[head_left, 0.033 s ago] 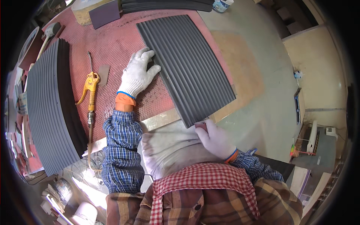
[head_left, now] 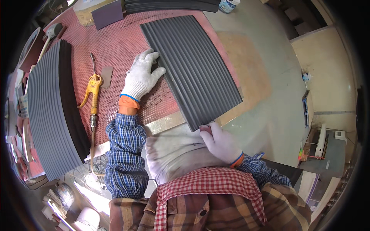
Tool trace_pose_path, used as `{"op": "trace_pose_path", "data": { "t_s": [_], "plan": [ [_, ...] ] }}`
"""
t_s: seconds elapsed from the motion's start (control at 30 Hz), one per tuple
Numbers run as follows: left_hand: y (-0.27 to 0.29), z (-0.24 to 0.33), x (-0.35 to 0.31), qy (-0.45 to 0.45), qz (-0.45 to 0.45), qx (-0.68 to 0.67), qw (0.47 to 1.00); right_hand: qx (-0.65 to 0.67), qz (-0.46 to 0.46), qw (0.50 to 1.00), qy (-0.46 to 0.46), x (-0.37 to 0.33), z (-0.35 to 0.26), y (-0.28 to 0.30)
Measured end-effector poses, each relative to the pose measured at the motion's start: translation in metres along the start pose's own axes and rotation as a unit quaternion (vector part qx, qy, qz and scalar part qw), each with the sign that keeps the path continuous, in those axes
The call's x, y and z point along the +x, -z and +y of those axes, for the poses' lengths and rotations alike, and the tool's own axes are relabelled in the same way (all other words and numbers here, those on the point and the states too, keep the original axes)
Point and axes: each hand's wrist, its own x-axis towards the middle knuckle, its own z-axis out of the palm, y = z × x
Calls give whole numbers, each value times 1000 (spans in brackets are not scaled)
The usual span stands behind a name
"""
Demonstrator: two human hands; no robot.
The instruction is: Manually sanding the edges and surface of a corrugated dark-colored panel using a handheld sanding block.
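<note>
The right grip (head_left: 223, 144), at four o'clock, is holding tightly onto a small reddish-brown block (head_left: 207, 129), fingers curled and thumb over it; the left grip (head_left: 142, 73), toward half past ten, is staying half open, grasping nothing outright, its fingertips meeting the panel's left edge, seemingly steadying it.

Underneath, the counter (head_left: 111, 46) is wearing a red mesh mat, probably for preventing slipping. Over at nine o'clock a pile of ribbed panels (head_left: 54, 111) is standing aside, apparently leaving the middle free; its layers are blending too darkly for counting. At twelve, the dark ribbed panel (head_left: 192, 69) is lying with its near end overhanging the counter, likely giving the right grip access there. Beyond it, another ribbed piece (head_left: 171, 5) is running out of view up top.

Between nine and ten, a yellow air gun (head_left: 93, 92) is lying within easy left reach, its hose disappearing among clutter below. Beside it a flat plate (head_left: 106, 77) is resting, purpose unclear. And that block? Fingers are hiding most of it; whether it's touching the panel, I'm not managing to tell.
</note>
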Motion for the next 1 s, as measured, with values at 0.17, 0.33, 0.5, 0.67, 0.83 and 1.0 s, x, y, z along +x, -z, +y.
{"op": "trace_pose_path", "data": {
  "t_s": [0.17, 0.33, 0.5, 0.67, 0.83, 1.0],
  "plan": [
    [1, 2, 0, -12, -5, 9, 1000, -51, -53, 995, -66, 6, -6, 1],
    [2, 1, 0, -5, -13, 0, 1000, -40, -47, 996, -57, 8, -6, 2],
    [2, 9, 2, 2, -36, 1, 999, -35, -15, 999, -28, 7, -5, 4],
    [0, -4, 1, -15, -33, -15, 999, -61, -51, 996, -48, 6, -4, 6],
    [-2, -4, 1, -24, -20, -10, 999, -122, -45, 991, 7, 15, -4, 5],
    [-4, -2, 2, -35, -13, -21, 999, -99, -70, 992, -20, 61, -10, 3]
  ]
}}
